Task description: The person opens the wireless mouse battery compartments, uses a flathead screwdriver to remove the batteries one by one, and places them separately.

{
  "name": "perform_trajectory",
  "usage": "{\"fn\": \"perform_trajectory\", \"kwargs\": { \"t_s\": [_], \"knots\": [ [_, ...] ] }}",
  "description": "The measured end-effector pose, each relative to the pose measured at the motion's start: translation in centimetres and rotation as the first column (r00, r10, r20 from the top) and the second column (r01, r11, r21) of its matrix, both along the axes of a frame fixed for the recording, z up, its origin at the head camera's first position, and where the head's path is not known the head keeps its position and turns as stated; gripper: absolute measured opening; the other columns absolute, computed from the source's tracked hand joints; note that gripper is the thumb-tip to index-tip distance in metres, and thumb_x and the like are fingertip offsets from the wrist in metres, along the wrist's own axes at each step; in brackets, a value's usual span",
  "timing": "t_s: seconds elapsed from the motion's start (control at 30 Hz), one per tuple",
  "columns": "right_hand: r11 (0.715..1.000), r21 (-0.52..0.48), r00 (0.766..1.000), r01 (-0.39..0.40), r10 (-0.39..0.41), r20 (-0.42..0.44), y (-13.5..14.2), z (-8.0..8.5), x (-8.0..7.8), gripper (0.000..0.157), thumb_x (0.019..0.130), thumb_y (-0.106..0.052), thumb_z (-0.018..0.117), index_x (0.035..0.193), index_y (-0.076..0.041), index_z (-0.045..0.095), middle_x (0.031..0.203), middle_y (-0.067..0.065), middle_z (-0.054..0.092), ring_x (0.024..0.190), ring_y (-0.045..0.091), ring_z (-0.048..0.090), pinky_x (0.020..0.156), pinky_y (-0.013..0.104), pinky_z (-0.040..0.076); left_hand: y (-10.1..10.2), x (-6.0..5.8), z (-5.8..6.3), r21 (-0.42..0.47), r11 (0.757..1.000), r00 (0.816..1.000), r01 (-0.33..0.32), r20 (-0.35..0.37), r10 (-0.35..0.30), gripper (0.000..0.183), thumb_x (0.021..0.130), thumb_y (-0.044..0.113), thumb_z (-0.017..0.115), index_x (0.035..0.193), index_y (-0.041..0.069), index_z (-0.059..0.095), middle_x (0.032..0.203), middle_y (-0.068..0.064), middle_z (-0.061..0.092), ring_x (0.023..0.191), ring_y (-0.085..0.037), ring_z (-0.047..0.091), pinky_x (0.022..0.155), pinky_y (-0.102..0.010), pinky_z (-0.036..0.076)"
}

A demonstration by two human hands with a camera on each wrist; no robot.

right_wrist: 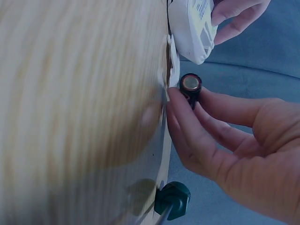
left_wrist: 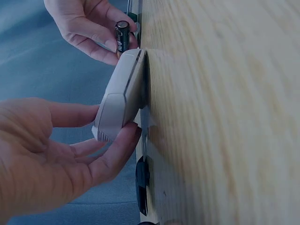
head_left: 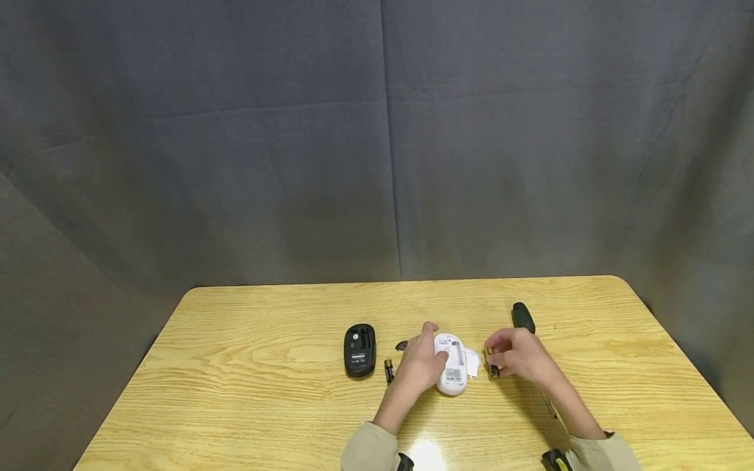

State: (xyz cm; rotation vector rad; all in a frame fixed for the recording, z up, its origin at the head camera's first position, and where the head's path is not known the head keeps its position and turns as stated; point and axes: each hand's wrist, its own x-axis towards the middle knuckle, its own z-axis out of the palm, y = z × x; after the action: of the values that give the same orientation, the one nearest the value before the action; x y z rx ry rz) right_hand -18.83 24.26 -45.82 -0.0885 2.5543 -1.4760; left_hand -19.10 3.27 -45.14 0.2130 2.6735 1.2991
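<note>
A white computer mouse [head_left: 451, 386] lies bottom up, its battery bay uncovered and vacant. My left hand [head_left: 419, 360] grips its left side, thumb on the underside, as the left wrist view shows the mouse [left_wrist: 116, 101] tilted a little off the table. Just right of it, my right hand [head_left: 518, 356] pinches a dark battery [head_left: 493, 371] between thumb and fingers. One flat end of that battery [right_wrist: 191, 83] faces the right wrist camera. A white battery cover [head_left: 472, 362] lies on the table between the mouse and my right hand.
Left of my hands, a black mouse [head_left: 360, 350] lies bottom up with its bay uncovered. A loose battery [head_left: 389, 371] and a black cover [head_left: 402, 345] sit beside it. Behind my right hand is a dark green screwdriver handle [head_left: 523, 317]; its shaft runs under my wrist.
</note>
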Motion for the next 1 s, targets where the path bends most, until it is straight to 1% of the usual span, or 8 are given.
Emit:
{"fn": "perform_trajectory", "kwargs": {
  "t_s": [0.17,0.33,0.53,0.73,0.8,0.87,0.93,1.0],
  "knots": [
    [0.997,0.074,0.999,-0.034,0.036,-0.027,-0.12,-0.04,0.16,0.013,0.087,0.011,0.073,0.100,0.010,0.069,0.084,0.010,0.063,0.070,0.021,0.067,0.060,0.036,0.061,0.14,-0.03,-0.18,-0.041,0.999,1.000,-0.010,-0.017,0.010,0.043,0.099,0.005,0.065,0.140,-0.002,0.054,0.123,-0.025,0.065,0.109,-0.032,0.065,0.088,-0.047,0.056],
    [0.981,0.181,0.993,-0.065,0.081,-0.082,-0.15,-0.01,0.26,0.011,0.087,0.008,0.075,0.096,0.007,0.070,0.077,0.005,0.062,0.060,0.018,0.065,0.055,0.032,0.058,0.19,-0.11,-0.22,-0.066,0.998,0.999,-0.008,-0.034,0.006,0.039,0.099,0.005,0.065,0.137,-0.002,0.057,0.118,-0.021,0.064,0.107,-0.031,0.065,0.087,-0.045,0.056],
    [0.961,0.270,0.990,-0.060,0.092,-0.106,-0.36,0.01,0.29,0.011,0.086,0.007,0.076,0.095,0.006,0.070,0.074,0.003,0.060,0.053,0.015,0.061,0.051,0.029,0.053,0.06,-0.20,-0.34,-0.064,0.998,0.999,0.012,-0.046,-0.015,0.036,0.098,0.005,0.067,0.133,-0.002,0.059,0.116,-0.019,0.062,0.104,-0.028,0.063,0.089,-0.044,0.055],
    [0.949,0.310,0.984,-0.052,0.101,-0.144,-0.37,-0.09,0.22,0.007,0.088,0.003,0.076,0.092,0.004,0.071,0.072,0.001,0.062,0.051,0.013,0.059,0.050,0.027,0.049,0.11,-0.06,-0.20,-0.078,0.997,0.997,0.023,-0.066,-0.028,0.037,0.099,0.009,0.067,0.133,-0.002,0.060,0.117,-0.018,0.063,0.104,-0.030,0.064,0.089,-0.045,0.055],
    [0.944,0.329,0.975,-0.032,0.102,-0.196,-0.43,-0.05,0.13,0.005,0.091,0.000,0.075,0.089,0.003,0.071,0.073,0.001,0.063,0.054,0.013,0.057,0.051,0.027,0.048,0.10,0.02,-0.08,-0.108,0.994,0.996,0.021,-0.087,-0.030,0.037,0.099,0.011,0.067,0.133,-0.001,0.060,0.118,-0.019,0.063,0.103,-0.032,0.066,0.086,-0.046,0.056],
    [0.938,0.347,0.957,0.017,0.085,-0.276,-0.53,0.06,-0.01,0.008,0.094,-0.004,0.072,0.090,0.003,0.072,0.078,0.005,0.066,0.062,0.017,0.058,0.056,0.031,0.049,0.06,-0.03,-0.02,-0.162,0.987,0.990,0.009,-0.139,-0.031,0.036,0.099,0.014,0.067,0.132,0.000,0.062,0.117,-0.019,0.064,0.103,-0.034,0.067,0.083,-0.046,0.057],
    [0.932,0.353,0.932,0.084,0.051,-0.358,-0.65,0.25,-0.08,0.014,0.096,-0.007,0.070,0.097,0.007,0.072,0.088,0.014,0.070,0.075,0.025,0.063,0.064,0.039,0.053,-0.09,-0.14,0.15,-0.202,0.979,0.979,-0.011,-0.201,-0.031,0.035,0.100,0.015,0.067,0.131,0.000,0.063,0.118,-0.020,0.064,0.104,-0.035,0.067,0.081,-0.047,0.058],
    [0.927,0.342,0.911,0.152,0.003,-0.413,-0.77,0.44,-0.11,0.023,0.099,-0.010,0.068,0.108,0.011,0.070,0.103,0.025,0.069,0.089,0.037,0.066,0.073,0.050,0.056,-0.37,-0.33,0.39,-0.221,0.975,0.965,-0.028,-0.261,-0.031,0.035,0.101,0.018,0.066,0.132,0.001,0.064,0.124,-0.020,0.063,0.111,-0.036,0.065,0.083,-0.048,0.058]
  ]
}}
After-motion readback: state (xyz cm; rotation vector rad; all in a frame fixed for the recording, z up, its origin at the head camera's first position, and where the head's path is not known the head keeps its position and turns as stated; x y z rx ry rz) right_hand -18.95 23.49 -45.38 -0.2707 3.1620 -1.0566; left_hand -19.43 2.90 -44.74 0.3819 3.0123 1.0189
